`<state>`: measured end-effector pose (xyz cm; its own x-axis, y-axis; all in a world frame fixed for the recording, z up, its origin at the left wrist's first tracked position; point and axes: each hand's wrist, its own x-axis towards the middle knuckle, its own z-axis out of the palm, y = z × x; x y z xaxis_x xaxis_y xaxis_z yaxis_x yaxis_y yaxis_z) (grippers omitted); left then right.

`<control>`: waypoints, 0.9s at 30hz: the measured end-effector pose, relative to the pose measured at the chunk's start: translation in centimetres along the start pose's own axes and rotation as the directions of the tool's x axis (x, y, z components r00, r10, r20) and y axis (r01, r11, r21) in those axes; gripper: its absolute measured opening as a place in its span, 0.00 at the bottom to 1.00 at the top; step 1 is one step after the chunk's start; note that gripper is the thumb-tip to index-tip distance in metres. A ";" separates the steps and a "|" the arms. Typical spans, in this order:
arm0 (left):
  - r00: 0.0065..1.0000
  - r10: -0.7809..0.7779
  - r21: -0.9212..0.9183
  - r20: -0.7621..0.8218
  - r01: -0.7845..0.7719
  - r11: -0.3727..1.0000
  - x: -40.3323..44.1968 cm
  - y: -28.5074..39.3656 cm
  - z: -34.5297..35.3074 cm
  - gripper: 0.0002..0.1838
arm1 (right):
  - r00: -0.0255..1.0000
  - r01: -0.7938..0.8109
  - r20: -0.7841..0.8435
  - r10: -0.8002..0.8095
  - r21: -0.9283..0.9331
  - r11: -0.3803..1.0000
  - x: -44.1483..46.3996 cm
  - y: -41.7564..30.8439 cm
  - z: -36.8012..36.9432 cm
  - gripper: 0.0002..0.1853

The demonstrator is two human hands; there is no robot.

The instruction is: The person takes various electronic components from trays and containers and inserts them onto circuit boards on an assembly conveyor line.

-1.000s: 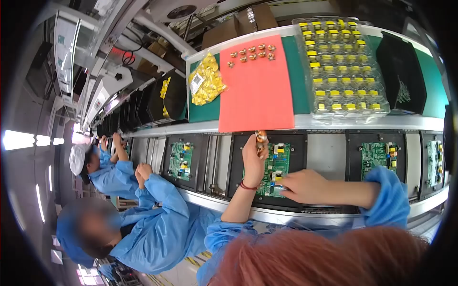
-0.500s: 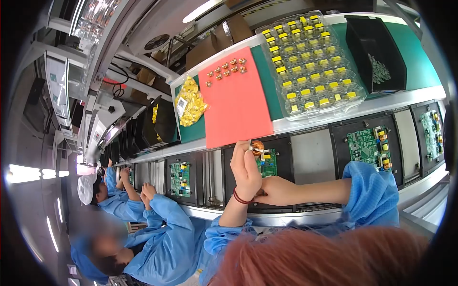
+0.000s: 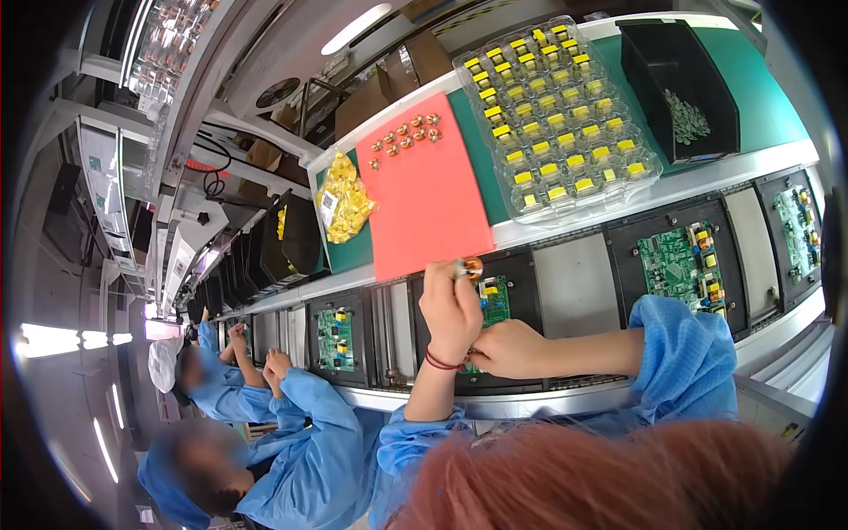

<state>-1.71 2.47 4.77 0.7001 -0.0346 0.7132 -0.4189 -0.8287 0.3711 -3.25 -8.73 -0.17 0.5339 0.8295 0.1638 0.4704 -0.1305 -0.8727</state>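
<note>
My left hand, with a red band at its wrist, is closed on a copper-wound coil that sticks out past the fingertips. Below the coil lies a green circuit board in a black carrier, partly covered by my hands. My right hand is closed beside my left wrist, over the near edge of that carrier. Its fingertips are partly hidden, so whatever they pinch cannot be made out. Several similar coils stand on a red sheet beyond my hands.
A clear tray of yellow-topped parts and a black bin stand on the green bench. A bag of yellow parts lies left of the sheet. More boards sit along the line. Co-workers in blue sleeves work at left.
The coil in my left hand has turned and shows more edge-on. My right hand stays beside the left wrist. The whole view has shifted slightly.
</note>
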 end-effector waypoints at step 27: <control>0.849 -0.397 -0.292 0.349 0.502 0.814 2.4 -0.1 0.2 0.13 | 0.969 0.042 -0.247 -0.033 0.033 0.999 0.5 0.1 -1.4 0.11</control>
<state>0.12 2.38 6.31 0.9626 0.1048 0.2500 -0.1589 -0.5289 0.8337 -1.99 -9.12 0.50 0.6750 0.6738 0.3006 0.4690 -0.0773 -0.8798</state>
